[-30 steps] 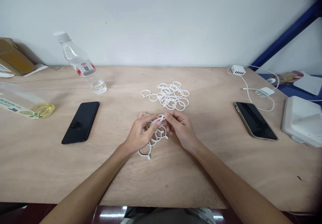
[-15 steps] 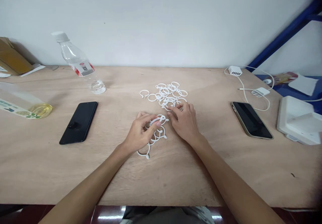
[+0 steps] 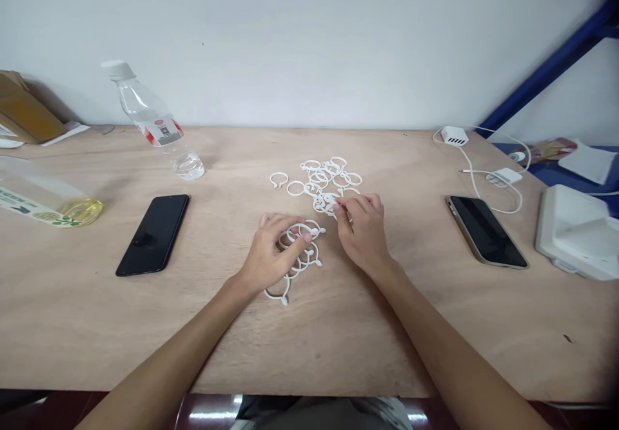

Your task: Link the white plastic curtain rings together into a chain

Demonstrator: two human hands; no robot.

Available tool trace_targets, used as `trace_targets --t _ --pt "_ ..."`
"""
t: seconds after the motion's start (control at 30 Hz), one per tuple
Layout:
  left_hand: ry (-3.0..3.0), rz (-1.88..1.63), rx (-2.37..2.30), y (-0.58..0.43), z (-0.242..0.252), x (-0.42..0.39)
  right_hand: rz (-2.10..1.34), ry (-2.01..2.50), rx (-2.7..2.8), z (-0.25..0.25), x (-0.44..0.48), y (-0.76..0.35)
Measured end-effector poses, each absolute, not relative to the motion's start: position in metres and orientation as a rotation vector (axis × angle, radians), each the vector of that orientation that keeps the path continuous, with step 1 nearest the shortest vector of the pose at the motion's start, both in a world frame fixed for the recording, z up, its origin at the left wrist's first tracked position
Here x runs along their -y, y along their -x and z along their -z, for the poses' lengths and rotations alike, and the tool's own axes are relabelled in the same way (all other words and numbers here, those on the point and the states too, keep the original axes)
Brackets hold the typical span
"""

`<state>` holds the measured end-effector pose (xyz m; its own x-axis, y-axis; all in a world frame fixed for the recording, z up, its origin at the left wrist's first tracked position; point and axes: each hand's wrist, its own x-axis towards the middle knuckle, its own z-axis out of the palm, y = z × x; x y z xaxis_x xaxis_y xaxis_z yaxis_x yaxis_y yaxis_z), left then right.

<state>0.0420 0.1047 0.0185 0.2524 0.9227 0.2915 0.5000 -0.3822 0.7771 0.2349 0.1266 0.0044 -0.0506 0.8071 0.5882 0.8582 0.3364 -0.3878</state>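
Observation:
A loose pile of white plastic rings (image 3: 325, 177) lies on the wooden table (image 3: 309, 327) ahead of me. My left hand (image 3: 271, 253) is closed on a linked chain of white rings (image 3: 296, 257) that trails down onto the table. My right hand (image 3: 363, 231) sits at the near edge of the pile, its thumb and fingers pinched on one white ring (image 3: 327, 205).
A black phone (image 3: 153, 234) lies at the left, a second phone (image 3: 486, 231) at the right. A water bottle (image 3: 153, 122) leans at the back left, near a yellow-liquid bottle (image 3: 48, 202). White chargers and cables (image 3: 483, 159) and a white box (image 3: 576, 231) are at the right.
My right hand left the chain, reached forward to the loose pile and pinched a ring there. My left hand has kept its hold on the chain in nearly the same place.

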Motion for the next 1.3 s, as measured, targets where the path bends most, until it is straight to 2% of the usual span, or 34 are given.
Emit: trace_targets --t 0.3,0.7,1.1,1.3 --pt "-2.041 -0.921 -1.357 -0.044 -0.017 -0.105 -0.203 1.508 1.643 -0.009 -0.132 -0.242" --pt "-2.102 -0.882 -1.393 -0.045 -0.014 -0.104 -0.287 1.567 1.311 -0.016 -0.135 -0.254" --pt "-2.093 -0.948 -1.37 -0.045 -0.009 -0.104 -0.176 1.417 1.056 -0.024 -0.137 -0.261" --pt "-2.098 -0.956 -1.366 -0.045 -0.01 -0.104 -0.236 1.596 1.056 -0.028 -0.136 -0.275"
